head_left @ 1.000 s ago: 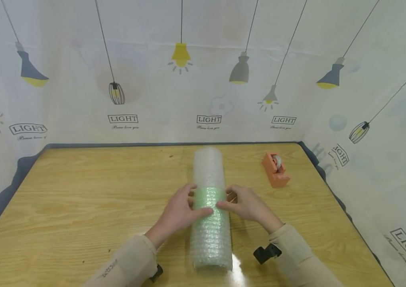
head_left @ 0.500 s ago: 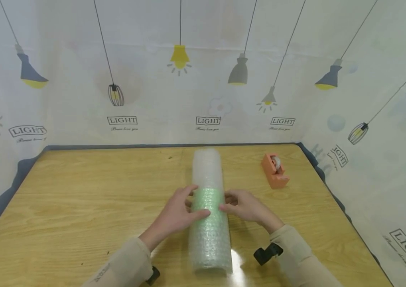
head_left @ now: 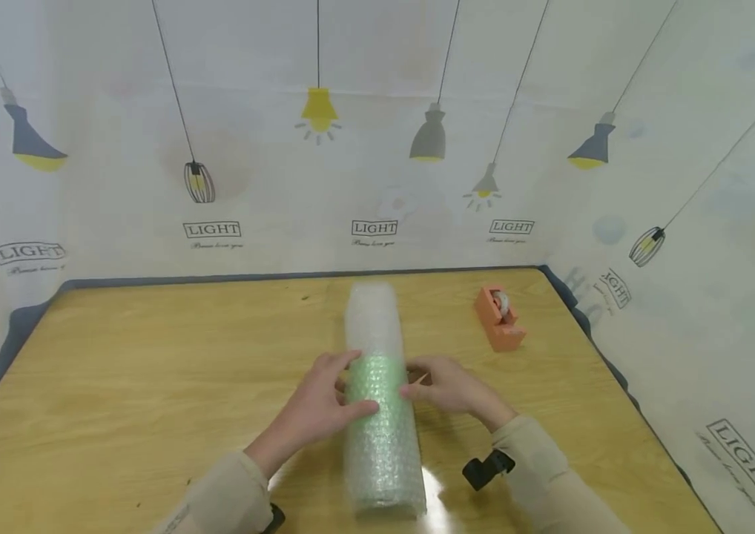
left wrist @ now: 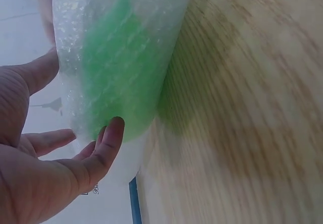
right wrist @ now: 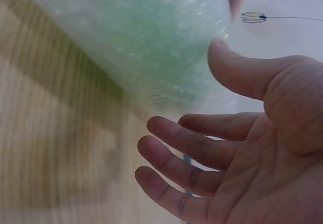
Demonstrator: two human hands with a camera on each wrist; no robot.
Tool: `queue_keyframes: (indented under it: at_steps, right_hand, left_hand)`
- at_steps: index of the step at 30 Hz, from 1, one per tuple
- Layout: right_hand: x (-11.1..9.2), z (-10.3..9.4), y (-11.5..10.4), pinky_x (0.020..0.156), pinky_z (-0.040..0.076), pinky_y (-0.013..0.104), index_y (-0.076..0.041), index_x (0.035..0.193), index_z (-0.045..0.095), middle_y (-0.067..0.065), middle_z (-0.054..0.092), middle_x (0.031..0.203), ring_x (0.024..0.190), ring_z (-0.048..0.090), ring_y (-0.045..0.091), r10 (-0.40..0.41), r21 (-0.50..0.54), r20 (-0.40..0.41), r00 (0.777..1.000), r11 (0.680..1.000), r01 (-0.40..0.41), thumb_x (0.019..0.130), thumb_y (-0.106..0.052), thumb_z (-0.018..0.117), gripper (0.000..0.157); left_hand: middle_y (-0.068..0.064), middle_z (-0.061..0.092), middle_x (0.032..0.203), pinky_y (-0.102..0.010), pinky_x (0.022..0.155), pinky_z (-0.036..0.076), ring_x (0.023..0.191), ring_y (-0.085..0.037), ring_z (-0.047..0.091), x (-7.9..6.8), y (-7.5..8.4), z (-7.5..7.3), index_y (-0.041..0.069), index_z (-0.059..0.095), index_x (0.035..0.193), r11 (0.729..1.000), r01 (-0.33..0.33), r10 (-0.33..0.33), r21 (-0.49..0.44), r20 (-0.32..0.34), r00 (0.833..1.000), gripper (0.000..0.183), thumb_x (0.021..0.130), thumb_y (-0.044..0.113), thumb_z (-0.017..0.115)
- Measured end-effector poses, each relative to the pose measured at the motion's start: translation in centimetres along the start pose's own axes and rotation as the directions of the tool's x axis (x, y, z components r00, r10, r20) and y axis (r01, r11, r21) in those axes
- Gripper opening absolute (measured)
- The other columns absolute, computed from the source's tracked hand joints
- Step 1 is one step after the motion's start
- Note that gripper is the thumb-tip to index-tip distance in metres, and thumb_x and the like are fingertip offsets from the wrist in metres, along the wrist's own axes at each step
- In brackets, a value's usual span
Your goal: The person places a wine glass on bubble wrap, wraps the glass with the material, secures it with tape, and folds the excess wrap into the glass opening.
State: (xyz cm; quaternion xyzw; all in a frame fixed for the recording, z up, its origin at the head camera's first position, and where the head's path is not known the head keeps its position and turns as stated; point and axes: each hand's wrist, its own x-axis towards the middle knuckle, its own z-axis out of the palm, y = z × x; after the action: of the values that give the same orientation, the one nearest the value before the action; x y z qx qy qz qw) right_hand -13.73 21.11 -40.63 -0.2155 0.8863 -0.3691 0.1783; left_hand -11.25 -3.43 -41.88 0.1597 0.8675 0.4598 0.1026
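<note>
A long roll of bubble wrap [head_left: 384, 460] lies lengthwise on the table, with something green [left wrist: 118, 77] showing through its middle; the kind of that thing cannot be told through the wrap. My left hand [head_left: 317, 397] rests against the roll's left side, thumb laid on top and the other fingers loosely bent along the side. On the right side is my right hand [head_left: 454, 386], its thumb tip touching the wrap. In the right wrist view its fingers [right wrist: 171, 176] are relaxed and spread beside the roll, not wrapped round it.
An orange tape dispenser [head_left: 499, 319] with a roll of tape stands on the wooden table [head_left: 150, 371] at the back right. Printed cloth walls [head_left: 271, 163] with lamp drawings enclose the table's back and sides.
The head view has shifted slightly, so everything appears further left. Both hands stay at the roll; the right thumb has drawn back from the top towards the roll's right edge.
</note>
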Motion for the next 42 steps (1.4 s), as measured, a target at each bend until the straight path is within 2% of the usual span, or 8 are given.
queue_keyframes:
  at_steps: [5, 10, 15, 22, 27, 32, 37, 42]
  right_hand:
    - [0.1, -0.3, -1.3, 0.081, 0.056, 0.041, 0.004, 0.128, 0.056, 0.017, 0.067, 0.111, 0.099, 0.065, 0.029, 0.067, -0.053, -0.050, 0.996, 0.996, -0.070, 0.093, -0.033, 0.065, 0.052]
    - [0.2, -0.1, -2.2, 0.078, 0.056, 0.039, 0.003, 0.125, 0.058, 0.014, 0.069, 0.106, 0.095, 0.066, 0.025, 0.111, -0.081, -0.073, 0.991, 0.990, -0.117, 0.090, -0.043, 0.066, 0.058]
    - [0.4, 0.3, -1.8, 0.080, 0.056, 0.041, 0.002, 0.122, 0.059, 0.016, 0.068, 0.106, 0.097, 0.066, 0.026, 0.134, -0.067, -0.093, 0.987, 0.988, -0.141, 0.089, -0.041, 0.069, 0.055]
    - [0.5, 0.4, -0.9, 0.085, 0.055, 0.043, 0.007, 0.125, 0.056, 0.021, 0.067, 0.112, 0.103, 0.064, 0.031, 0.082, 0.018, -0.051, 0.995, 0.997, -0.081, 0.092, -0.033, 0.067, 0.053]
    - [0.5, 0.4, -0.5, 0.088, 0.054, 0.043, 0.006, 0.127, 0.055, 0.021, 0.066, 0.115, 0.107, 0.063, 0.032, 0.012, 0.105, 0.019, 1.000, 0.994, -0.014, 0.097, -0.025, 0.061, 0.044]
    - [0.4, 0.2, -0.3, 0.094, 0.052, 0.046, 0.007, 0.132, 0.052, 0.024, 0.062, 0.123, 0.114, 0.060, 0.036, -0.036, 0.127, 0.056, 0.998, 0.992, 0.029, 0.099, -0.021, 0.056, 0.044]
    - [0.3, 0.2, -0.2, 0.099, 0.048, 0.049, 0.006, 0.134, 0.051, 0.024, 0.060, 0.127, 0.118, 0.058, 0.036, -0.028, 0.135, 0.077, 0.997, 0.991, 0.018, 0.100, -0.020, 0.055, 0.043]
    - [0.0, 0.1, -0.2, 0.093, 0.052, 0.046, 0.005, 0.131, 0.054, 0.022, 0.065, 0.119, 0.110, 0.062, 0.033, -0.013, 0.137, 0.065, 0.998, 0.991, 0.004, 0.097, -0.021, 0.059, 0.043]
  left_hand:
    - [-0.011, 0.047, 0.122, -0.026, 0.066, 0.054, 0.091, -0.018, 0.057, 0.0, 0.0, 0.3, 0.017, 0.042, 0.146, 1.000, 0.006, -0.006, 0.024, -0.029, 1.000, 0.085, 0.075, 0.043, 0.081]
    - [-0.012, 0.046, 0.124, -0.030, 0.071, 0.054, 0.102, -0.025, 0.057, -0.2, 0.1, 0.4, 0.020, 0.043, 0.146, 1.000, 0.011, -0.009, 0.029, -0.059, 0.998, 0.083, 0.076, 0.045, 0.081]
    - [-0.013, 0.046, 0.125, -0.032, 0.075, 0.057, 0.106, -0.029, 0.058, -0.3, -0.5, 0.5, 0.024, 0.041, 0.147, 1.000, -0.017, 0.015, -0.025, -0.043, 0.999, 0.080, 0.079, 0.044, 0.078]
    - [-0.013, 0.043, 0.129, -0.031, 0.076, 0.057, 0.108, -0.030, 0.055, -0.4, -0.7, 0.2, 0.026, 0.039, 0.148, 0.996, -0.034, 0.033, -0.084, -0.020, 0.999, 0.081, 0.080, 0.041, 0.079]
    - [-0.011, 0.043, 0.128, -0.032, 0.078, 0.054, 0.102, -0.026, 0.055, -0.4, -0.3, -0.2, 0.026, 0.040, 0.148, 0.997, -0.042, 0.041, -0.067, -0.018, 0.999, 0.084, 0.076, 0.042, 0.081]
    - [-0.008, 0.041, 0.129, -0.031, 0.078, 0.053, 0.097, -0.021, 0.055, -0.2, 0.1, -0.6, 0.026, 0.038, 0.150, 0.998, -0.050, 0.050, -0.023, 0.000, 0.999, 0.089, 0.074, 0.044, 0.082]
    - [-0.008, 0.040, 0.133, -0.030, 0.077, 0.052, 0.096, -0.021, 0.055, 0.0, 0.3, -0.7, 0.024, 0.036, 0.150, 0.998, -0.058, 0.059, -0.002, 0.017, 0.998, 0.092, 0.073, 0.043, 0.083]
    - [-0.010, 0.039, 0.135, -0.029, 0.074, 0.053, 0.095, -0.022, 0.056, -0.1, 0.1, -0.4, 0.022, 0.037, 0.150, 0.999, -0.054, 0.054, 0.006, 0.022, 0.998, 0.092, 0.073, 0.043, 0.083]
